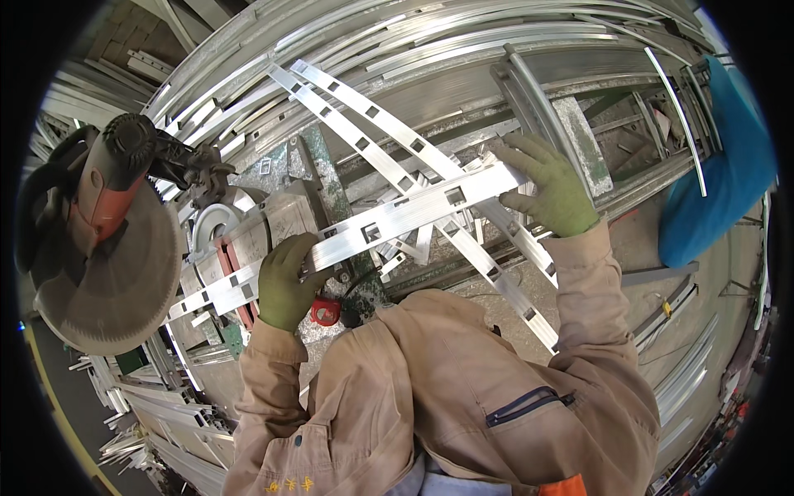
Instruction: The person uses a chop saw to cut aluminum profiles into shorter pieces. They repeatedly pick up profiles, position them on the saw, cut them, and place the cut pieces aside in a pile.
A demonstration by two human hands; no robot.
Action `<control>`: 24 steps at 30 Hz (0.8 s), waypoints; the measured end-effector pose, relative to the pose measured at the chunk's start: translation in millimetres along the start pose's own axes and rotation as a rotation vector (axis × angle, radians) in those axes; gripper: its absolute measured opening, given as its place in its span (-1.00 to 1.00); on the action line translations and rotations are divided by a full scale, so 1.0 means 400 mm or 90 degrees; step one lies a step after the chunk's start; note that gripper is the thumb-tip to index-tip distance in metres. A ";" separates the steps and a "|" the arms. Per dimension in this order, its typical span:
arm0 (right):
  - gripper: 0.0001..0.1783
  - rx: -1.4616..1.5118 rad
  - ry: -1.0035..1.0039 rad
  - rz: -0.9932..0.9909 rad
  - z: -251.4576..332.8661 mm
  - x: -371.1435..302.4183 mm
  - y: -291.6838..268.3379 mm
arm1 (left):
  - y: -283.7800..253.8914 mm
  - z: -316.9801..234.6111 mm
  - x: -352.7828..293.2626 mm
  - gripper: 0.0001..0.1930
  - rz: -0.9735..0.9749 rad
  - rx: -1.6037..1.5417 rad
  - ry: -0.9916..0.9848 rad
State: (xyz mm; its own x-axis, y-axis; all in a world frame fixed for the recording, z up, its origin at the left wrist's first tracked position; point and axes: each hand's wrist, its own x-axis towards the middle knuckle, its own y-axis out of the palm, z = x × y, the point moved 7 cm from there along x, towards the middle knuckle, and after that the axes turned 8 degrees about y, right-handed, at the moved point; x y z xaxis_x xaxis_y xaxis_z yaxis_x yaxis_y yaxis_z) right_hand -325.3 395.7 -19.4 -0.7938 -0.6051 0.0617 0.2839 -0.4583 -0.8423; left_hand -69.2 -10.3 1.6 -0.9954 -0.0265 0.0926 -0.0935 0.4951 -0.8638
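Observation:
A long silvery aluminium profile [408,217] with square holes lies slantwise in front of me, its left part over the base of a mitre saw [124,190]. My left hand [287,283], in a green glove, is closed around the profile beside the saw's fence. At the profile's right end, my gloved right hand [546,183] grips it between thumb and fingers. Two more punched profiles, one nearer [361,143] and one farther [403,132], cross under it, reaching from the back to the near right. The saw's round blade stands raised at the left.
Short offcuts [403,252] lie heaped under the profiles. A red tape measure [325,312] sits near my left wrist. Long metal bars [397,62] stack along the back. A blue cover or cloth [719,174] hangs at the right, with a thin white strip [680,124] next to it.

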 end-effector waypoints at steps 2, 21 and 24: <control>-0.06 -0.001 -0.015 -0.004 0.025 -0.007 0.001 | -0.012 -0.014 -0.019 -0.40 -0.013 0.009 0.018; -0.19 -0.004 -0.076 0.041 0.131 0.103 0.114 | -0.062 0.164 -0.061 -0.34 0.006 0.066 -0.004; -0.20 -0.012 -0.075 0.039 0.132 0.110 0.112 | -0.052 0.172 -0.056 -0.33 0.004 0.078 -0.005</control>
State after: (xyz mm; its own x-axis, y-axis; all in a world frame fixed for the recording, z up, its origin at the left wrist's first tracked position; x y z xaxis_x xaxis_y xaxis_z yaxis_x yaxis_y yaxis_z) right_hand -319.2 313.9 -26.2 -0.7064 -0.7042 0.0707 0.3194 -0.4064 -0.8561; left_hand -46.7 -79.9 -16.7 -0.9960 -0.0301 0.0838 -0.0889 0.3856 -0.9184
